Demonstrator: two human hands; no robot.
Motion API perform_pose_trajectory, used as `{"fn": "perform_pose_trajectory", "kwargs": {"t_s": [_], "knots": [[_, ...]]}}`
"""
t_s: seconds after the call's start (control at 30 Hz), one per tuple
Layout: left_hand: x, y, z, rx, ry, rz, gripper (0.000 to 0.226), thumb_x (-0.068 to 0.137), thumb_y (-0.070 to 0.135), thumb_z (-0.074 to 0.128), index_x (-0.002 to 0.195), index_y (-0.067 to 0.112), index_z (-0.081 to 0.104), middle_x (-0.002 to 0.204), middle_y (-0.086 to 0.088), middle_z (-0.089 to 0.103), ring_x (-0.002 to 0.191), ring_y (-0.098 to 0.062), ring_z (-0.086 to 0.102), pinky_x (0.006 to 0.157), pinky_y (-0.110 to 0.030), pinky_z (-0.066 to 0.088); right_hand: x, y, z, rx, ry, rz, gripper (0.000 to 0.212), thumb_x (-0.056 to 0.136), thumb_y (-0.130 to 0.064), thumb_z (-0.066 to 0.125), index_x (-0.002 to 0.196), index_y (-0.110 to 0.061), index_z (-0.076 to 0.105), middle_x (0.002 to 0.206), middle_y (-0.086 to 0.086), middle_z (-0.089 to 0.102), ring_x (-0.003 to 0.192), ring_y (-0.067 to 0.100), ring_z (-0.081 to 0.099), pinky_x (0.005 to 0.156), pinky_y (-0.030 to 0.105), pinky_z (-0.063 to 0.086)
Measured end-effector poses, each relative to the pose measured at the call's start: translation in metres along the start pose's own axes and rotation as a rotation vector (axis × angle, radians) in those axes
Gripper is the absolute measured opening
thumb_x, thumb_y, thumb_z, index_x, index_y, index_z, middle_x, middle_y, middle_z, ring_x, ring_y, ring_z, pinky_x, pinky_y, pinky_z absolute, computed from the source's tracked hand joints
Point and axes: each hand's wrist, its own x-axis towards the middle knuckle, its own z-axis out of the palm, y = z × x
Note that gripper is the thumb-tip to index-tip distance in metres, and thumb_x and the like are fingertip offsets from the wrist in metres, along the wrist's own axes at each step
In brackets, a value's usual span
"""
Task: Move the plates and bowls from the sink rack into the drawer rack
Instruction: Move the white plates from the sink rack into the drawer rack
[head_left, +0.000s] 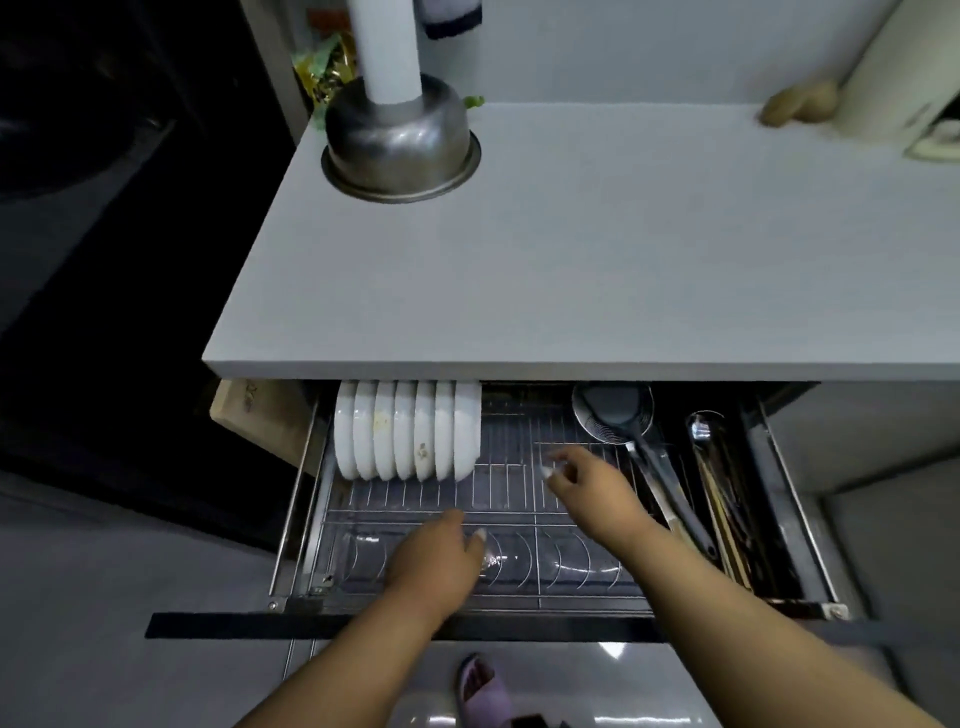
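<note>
The pulled-out drawer rack (519, 499) is a wire rack under the grey countertop. Several white plates (405, 436) stand upright in a row at its back left. My left hand (441, 558) hovers over the front row of curved wire dividers, fingers relaxed and pointing down, with nothing plainly held; a small glint shows beside its thumb. My right hand (587, 488) reaches over the middle of the rack with fingers loosely spread and holds nothing. The sink rack is out of view.
An upturned steel bowl (400, 140) sits on the countertop (571, 260) around a white pipe. The drawer's right side holds a black ladle (618, 410), a strainer and chopsticks (722, 514). A wooden board (254, 415) leans at the left. A purple slipper (483, 691) is on the floor.
</note>
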Motion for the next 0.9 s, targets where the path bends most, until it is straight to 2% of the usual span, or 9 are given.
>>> {"fn": "perform_pose_trajectory", "kwargs": {"t_s": [0.07, 0.2, 0.33, 0.47, 0.53, 0.67, 0.73, 0.9], "knots": [[0.002, 0.025, 0.003, 0.008, 0.006, 0.073, 0.035, 0.097, 0.044, 0.041, 0.121, 0.021, 0.052, 0.108, 0.0, 0.065, 0.099, -0.022, 0.06, 0.084, -0.032, 0.049, -0.015, 0.012, -0.025, -0.001, 0.06, 0.005, 0.036, 0.094, -0.035, 0.054, 0.124, -0.016, 0.055, 0.089, -0.005, 0.057, 0.069, 0.009, 0.052, 0.056, 0.019, 0.037], [0.004, 0.078, 0.016, 0.018, -0.01, 0.181, 0.035, 0.096, 0.044, 0.043, 0.12, 0.021, 0.053, 0.108, 0.002, 0.065, 0.095, -0.02, 0.062, 0.084, -0.033, 0.051, -0.044, 0.041, -0.074, 0.036, 0.175, 0.04, 0.033, 0.093, -0.036, 0.055, 0.121, -0.019, 0.057, 0.099, -0.002, 0.064, 0.085, 0.013, 0.057, 0.071, 0.025, 0.043], [0.0, 0.137, 0.034, 0.093, 0.001, 0.312, 0.032, 0.096, 0.043, 0.044, 0.118, 0.022, 0.054, 0.1, 0.005, 0.066, 0.093, -0.017, 0.06, 0.079, -0.029, 0.048, -0.079, 0.077, -0.122, 0.087, 0.292, 0.071, 0.026, 0.092, -0.034, 0.056, 0.113, -0.02, 0.061, 0.086, -0.006, 0.062, 0.08, 0.012, 0.056, 0.067, 0.024, 0.037], [-0.01, 0.202, 0.063, 0.144, -0.034, 0.402, 0.025, 0.095, 0.04, 0.046, 0.111, 0.024, 0.057, 0.103, 0.003, 0.067, 0.095, -0.019, 0.061, 0.079, -0.029, 0.048, -0.116, 0.123, -0.172, 0.101, 0.391, 0.141, 0.026, 0.093, -0.037, 0.053, 0.113, -0.022, 0.061, 0.091, -0.004, 0.06, 0.083, 0.013, 0.055, 0.069, 0.024, 0.037], [-0.017, 0.235, 0.081, 0.167, -0.067, 0.458, 0.02, 0.094, 0.041, 0.046, 0.103, 0.027, 0.057, 0.096, 0.005, 0.067, 0.089, -0.017, 0.061, 0.08, -0.033, 0.051, -0.135, 0.149, -0.197, 0.116, 0.438, 0.181, 0.024, 0.094, -0.039, 0.053, 0.11, -0.023, 0.061, 0.092, -0.005, 0.061, 0.085, 0.013, 0.055, 0.071, 0.026, 0.04], [-0.034, 0.302, 0.12, 0.216, -0.11, 0.572, 0.018, 0.092, 0.04, 0.047, 0.099, 0.027, 0.058, 0.086, 0.005, 0.067, 0.084, -0.017, 0.063, 0.076, -0.03, 0.051, -0.178, 0.2, -0.244, 0.197, 0.521, 0.249, 0.024, 0.094, -0.039, 0.052, 0.105, -0.021, 0.063, 0.098, -0.003, 0.065, 0.09, 0.015, 0.059, 0.082, 0.033, 0.049], [-0.042, 0.336, 0.141, 0.252, -0.11, 0.629, 0.021, 0.091, 0.041, 0.047, 0.1, 0.026, 0.059, 0.091, 0.003, 0.069, 0.088, -0.02, 0.064, 0.078, -0.031, 0.051, -0.199, 0.225, -0.265, 0.236, 0.571, 0.264, 0.024, 0.095, -0.037, 0.051, 0.105, -0.019, 0.064, 0.099, -0.002, 0.065, 0.092, 0.015, 0.059, 0.083, 0.032, 0.049], [-0.061, 0.416, 0.196, 0.314, -0.16, 0.776, 0.026, 0.094, 0.039, 0.045, 0.107, 0.023, 0.06, 0.107, 0.0, 0.068, 0.1, -0.02, 0.061, 0.081, -0.026, 0.047, -0.247, 0.289, -0.312, 0.262, 0.701, 0.33, 0.021, 0.094, -0.039, 0.052, 0.1, -0.022, 0.064, 0.095, -0.005, 0.066, 0.086, 0.012, 0.06, 0.074, 0.026, 0.046]]}}
